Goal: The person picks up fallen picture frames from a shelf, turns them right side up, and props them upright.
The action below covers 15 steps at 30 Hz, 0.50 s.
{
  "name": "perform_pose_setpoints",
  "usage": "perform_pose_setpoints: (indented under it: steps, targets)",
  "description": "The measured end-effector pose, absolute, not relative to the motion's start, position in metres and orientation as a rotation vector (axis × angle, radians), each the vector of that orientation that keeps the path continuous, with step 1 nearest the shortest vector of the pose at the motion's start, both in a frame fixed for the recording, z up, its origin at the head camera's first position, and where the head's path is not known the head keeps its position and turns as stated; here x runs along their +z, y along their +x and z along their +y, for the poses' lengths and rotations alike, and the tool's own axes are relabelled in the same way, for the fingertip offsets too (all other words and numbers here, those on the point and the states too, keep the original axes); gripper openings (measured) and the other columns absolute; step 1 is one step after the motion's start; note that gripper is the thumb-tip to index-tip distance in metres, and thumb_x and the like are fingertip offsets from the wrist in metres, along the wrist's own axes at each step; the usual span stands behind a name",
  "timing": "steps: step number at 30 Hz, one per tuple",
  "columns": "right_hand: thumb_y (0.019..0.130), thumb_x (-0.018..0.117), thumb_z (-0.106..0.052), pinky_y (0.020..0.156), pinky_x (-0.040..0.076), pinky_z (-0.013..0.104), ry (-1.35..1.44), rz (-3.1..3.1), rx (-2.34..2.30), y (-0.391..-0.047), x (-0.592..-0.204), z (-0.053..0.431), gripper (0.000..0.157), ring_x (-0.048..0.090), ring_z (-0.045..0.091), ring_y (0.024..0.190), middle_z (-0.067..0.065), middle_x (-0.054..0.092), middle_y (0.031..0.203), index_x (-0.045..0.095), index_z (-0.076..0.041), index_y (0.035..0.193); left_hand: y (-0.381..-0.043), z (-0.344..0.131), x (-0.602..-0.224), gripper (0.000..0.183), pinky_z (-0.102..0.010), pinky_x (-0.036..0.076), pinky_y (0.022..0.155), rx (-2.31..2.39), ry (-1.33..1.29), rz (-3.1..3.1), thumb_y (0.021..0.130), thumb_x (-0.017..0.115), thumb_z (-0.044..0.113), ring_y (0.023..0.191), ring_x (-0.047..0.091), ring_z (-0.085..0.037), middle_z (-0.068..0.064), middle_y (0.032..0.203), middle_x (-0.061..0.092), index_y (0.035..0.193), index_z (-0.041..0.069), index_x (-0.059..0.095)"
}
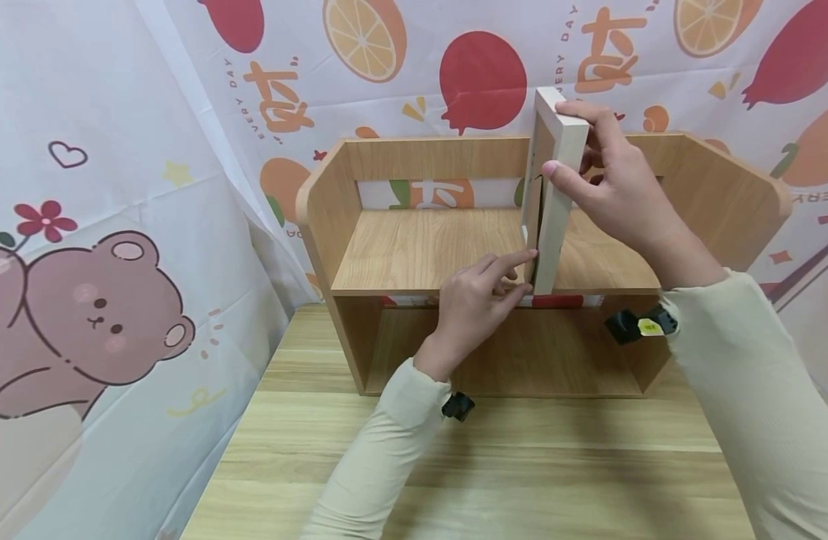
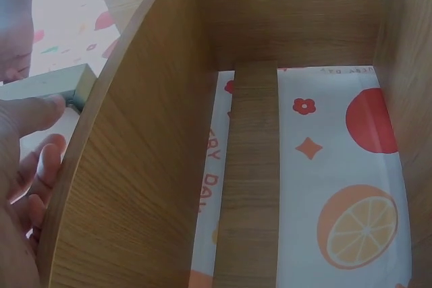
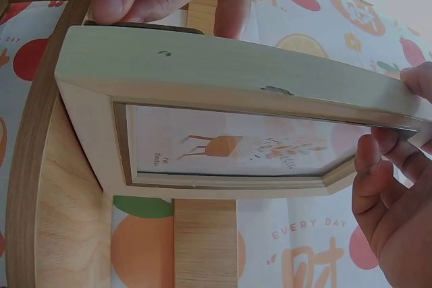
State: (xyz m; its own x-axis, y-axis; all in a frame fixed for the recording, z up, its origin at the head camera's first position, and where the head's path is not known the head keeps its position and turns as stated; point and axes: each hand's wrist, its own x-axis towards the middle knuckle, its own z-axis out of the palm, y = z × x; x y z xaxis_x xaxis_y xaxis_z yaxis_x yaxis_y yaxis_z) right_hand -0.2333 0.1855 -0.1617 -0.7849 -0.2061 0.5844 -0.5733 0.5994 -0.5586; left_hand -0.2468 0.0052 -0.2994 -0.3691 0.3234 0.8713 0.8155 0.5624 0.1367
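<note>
A pale wooden picture frame (image 1: 564, 202) stands upright, edge toward me, at the front of a wooden shelf unit's upper board (image 1: 427, 244). My right hand (image 1: 619, 172) grips its upper part, thumb on the near edge and fingers over the top and far side. Lower down, my left hand (image 1: 478, 296) holds the frame's back edge by the thumb and index finger, the other fingers curled. In the right wrist view, a clear pane (image 3: 250, 143) and a dark backing strip (image 3: 145, 28) beneath the left fingertips show.
The shelf unit has raised side panels (image 1: 731, 195) and a lower compartment (image 1: 488, 349). It stands on a wood-grain table (image 1: 522, 465). Behind hangs a fruit-print cloth (image 1: 414, 97); a bear-print cloth (image 1: 110, 315) is at the left.
</note>
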Motion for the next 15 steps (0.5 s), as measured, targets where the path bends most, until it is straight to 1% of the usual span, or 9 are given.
perform_pose_setpoints:
  steps: [7,11,15]
  targets:
    - [0.094,0.061,-0.024,0.07,0.04,0.019,0.636,-2.359,1.039,-0.2329,-0.161,0.1867,0.06,0.049,0.021,0.087,0.014,0.052,0.128,0.032,-0.029,0.147,-0.2459,0.003,-0.2985,0.036,-0.013,0.041,0.051,-0.784,-0.927,-1.963,0.082,0.077,0.016,0.061,0.064,-0.005,0.001,0.08,0.068,0.117,0.018,0.067]
    - [0.093,0.063,-0.023,0.069,0.04,0.017,0.641,-2.357,1.026,-0.2326,-0.1604,0.188,0.062,0.049,0.015,0.083,0.013,0.053,0.124,0.034,-0.028,0.147,-0.2444,0.0001,-0.2963,0.039,-0.013,0.039,0.05,-0.832,-0.933,-1.998,0.082,0.075,0.012,0.061,0.062,-0.006,-0.001,0.083,0.067,0.119,0.015,0.065]
    - [0.092,0.065,-0.022,0.07,0.04,0.015,0.645,-2.348,1.016,-0.2328,-0.1596,0.1882,0.063,0.048,0.011,0.084,0.011,0.053,0.12,0.035,-0.028,0.148,-0.2436,-0.0038,-0.2941,0.041,-0.013,0.038,0.049,-0.861,-0.923,-2.035,0.082,0.074,0.01,0.062,0.062,-0.006,-0.001,0.085,0.066,0.122,0.014,0.064]
